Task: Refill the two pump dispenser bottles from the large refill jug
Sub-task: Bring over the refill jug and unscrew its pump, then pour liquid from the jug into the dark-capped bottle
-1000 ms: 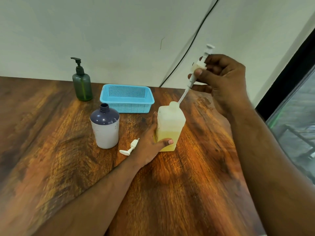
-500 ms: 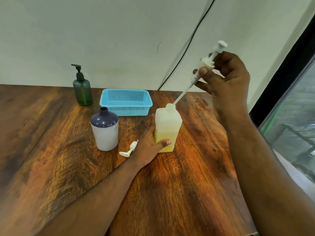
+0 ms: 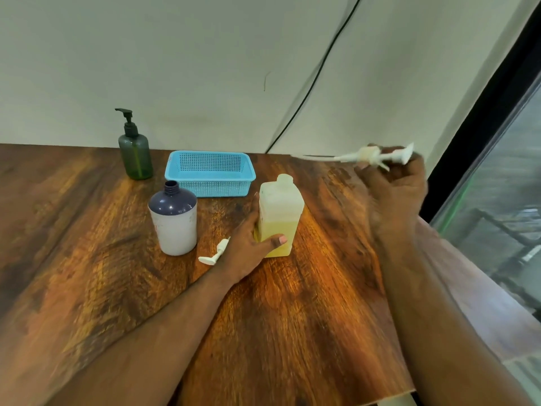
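Start from the wooden surface [image 3: 292,317] and treat the square bottle [image 3: 281,206], standing upright with yellow liquid in its lower part and its neck open, as the fixed mark for everything else. Note the blue basket [image 3: 209,186] just behind the square bottle, the white bottle [image 3: 174,227] with a dark shoulder and bare neck to its left, and the green pump bottle [image 3: 135,156] further behind and left, pump on. Cannot say for certain which vessel is the refill jug. Hold the left hand [image 3: 246,250] as it is, grip wrapped round the lower half of the square bottle, thumb across the front, pressing down so the base sits flat. With the right hand [image 3: 395,189], up and to the right of the square bottle, grip pinched round the collar of the lifted-out pump [image 3: 371,155], mind the long dip tube: lying near level, likely wet, so liable to drip. Tilt the tube tip down over the open neck, let it drain, then lay it down well clear of the square bottle, perhaps beside the loose pump [image 3: 216,253] lying just left of the left hand. Avoid sweeping the tube across either open neck.
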Motion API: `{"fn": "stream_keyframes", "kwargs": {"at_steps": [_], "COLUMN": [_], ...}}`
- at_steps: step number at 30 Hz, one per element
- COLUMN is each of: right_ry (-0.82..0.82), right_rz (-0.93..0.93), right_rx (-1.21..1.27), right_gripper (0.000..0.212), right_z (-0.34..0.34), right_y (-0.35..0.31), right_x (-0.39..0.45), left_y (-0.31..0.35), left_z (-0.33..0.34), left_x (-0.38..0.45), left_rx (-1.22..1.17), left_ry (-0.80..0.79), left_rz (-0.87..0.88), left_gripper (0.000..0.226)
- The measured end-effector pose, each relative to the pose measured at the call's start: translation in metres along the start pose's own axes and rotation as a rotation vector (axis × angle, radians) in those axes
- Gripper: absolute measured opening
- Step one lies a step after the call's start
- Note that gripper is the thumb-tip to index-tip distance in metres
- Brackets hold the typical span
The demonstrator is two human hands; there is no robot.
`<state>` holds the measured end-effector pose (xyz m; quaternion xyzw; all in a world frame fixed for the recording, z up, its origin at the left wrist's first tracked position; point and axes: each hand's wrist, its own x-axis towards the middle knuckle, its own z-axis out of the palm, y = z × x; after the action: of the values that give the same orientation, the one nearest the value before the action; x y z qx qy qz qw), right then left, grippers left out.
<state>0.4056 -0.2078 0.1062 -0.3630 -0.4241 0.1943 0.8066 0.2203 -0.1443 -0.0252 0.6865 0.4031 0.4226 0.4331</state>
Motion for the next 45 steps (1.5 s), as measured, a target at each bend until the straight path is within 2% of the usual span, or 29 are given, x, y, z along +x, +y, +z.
{"fn": "stream_keyframes", "kwargs": {"at_steps": [4,6,8,12,15,18,24,26,30,32,34,38,41,45], "right_ry": [-0.041,-0.141,-0.334,-0.865,-1.153,-1.251,-1.297,-1.218,-0.829,-0.675,-0.634,-0.708,-0.717,-0.647], "right_rz": [0.088,0.058,-0.062,-0.515,-0.560,-0.522,-0.441,-0.391,-0.206,-0.091,0.057,0.309,0.409,0.531], "right_rx": [-0.268,-0.429,-0.616,-1.085,-1.312,-1.405,-1.484,-1.442,-1.145,-0.974,-0.831,-0.493,-0.381,-0.315], "right_gripper": [0.048,0.051,0.042,0.027,0.034,0.047,0.055,0.057,0.051,0.042,0.042,0.048,0.060,0.087], "right_z": [-0.023,-0.033,-0.043,-0.069,-0.077,-0.077,-0.084,-0.083,-0.073,-0.062,-0.048,-0.021,-0.007,0.004], "right_y": [0.040,0.055,0.066,0.095,0.103,0.102,0.103,0.099,0.080,0.071,0.066,0.064,0.072,0.088], "right_x": [-0.019,-0.029,-0.033,-0.026,-0.020,-0.017,-0.018,-0.019,-0.020,-0.022,-0.025,-0.032,-0.034,-0.041], "left_y": [0.002,0.002,0.003,0.002,0.001,0.002,0.003,0.003,0.005,0.007,0.009,0.009,0.015,0.024], "left_z": [0.000,0.000,-0.001,0.000,0.001,0.001,0.003,0.004,0.006,0.007,0.009,0.006,-0.003,-0.027], "left_x": [-0.002,-0.001,-0.001,-0.001,-0.001,-0.001,-0.003,-0.002,-0.002,-0.004,-0.007,-0.012,-0.020,-0.036], "left_rx": [-0.019,-0.025,-0.019,0.000,0.001,0.007,0.020,0.032,0.043,0.055,0.096,0.103,0.109,0.189], "left_ry": [-0.005,-0.004,-0.005,0.010,0.018,0.016,0.021,0.033,0.033,0.050,0.075,0.152,0.224,0.404], "left_rz": [0.001,0.002,-0.004,-0.006,-0.017,-0.023,-0.010,-0.001,-0.001,0.026,0.074,0.116,0.110,0.281], "left_gripper": [0.076,0.076,0.075,0.076,0.070,0.066,0.072,0.074,0.081,0.093,0.105,0.111,0.095,0.051]}}
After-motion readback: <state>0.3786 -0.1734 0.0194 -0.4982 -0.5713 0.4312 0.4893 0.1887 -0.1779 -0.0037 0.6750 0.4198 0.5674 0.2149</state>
